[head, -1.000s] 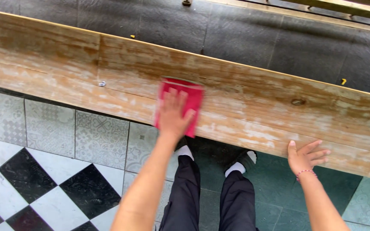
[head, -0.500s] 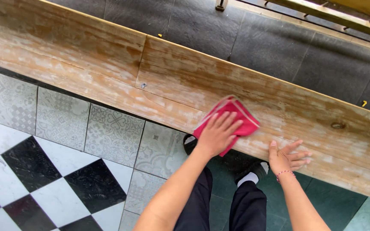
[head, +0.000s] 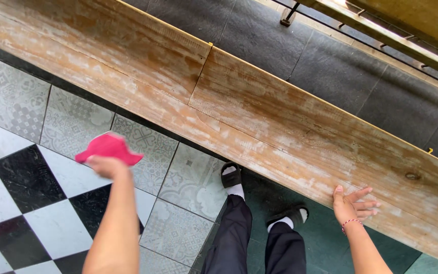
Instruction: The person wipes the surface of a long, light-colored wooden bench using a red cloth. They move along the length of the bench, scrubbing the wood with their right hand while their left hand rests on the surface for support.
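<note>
Left hand: closed on a red cloth, now lifted off the wooden counter and held over the tiled floor.
Right hand: fingers spread flat on the counter's near edge, as before.
Change: wiping contact has stopped; cloth is away from the wood.

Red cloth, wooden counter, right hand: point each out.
red cloth (head: pixel 108 147), head view, middle of the cloth's top, held in the left hand.
wooden counter (head: pixel 259 109), head view, bare worn plank right of the seam.
right hand (head: pixel 352 204), head view, back of the hand resting on the counter edge.
</note>
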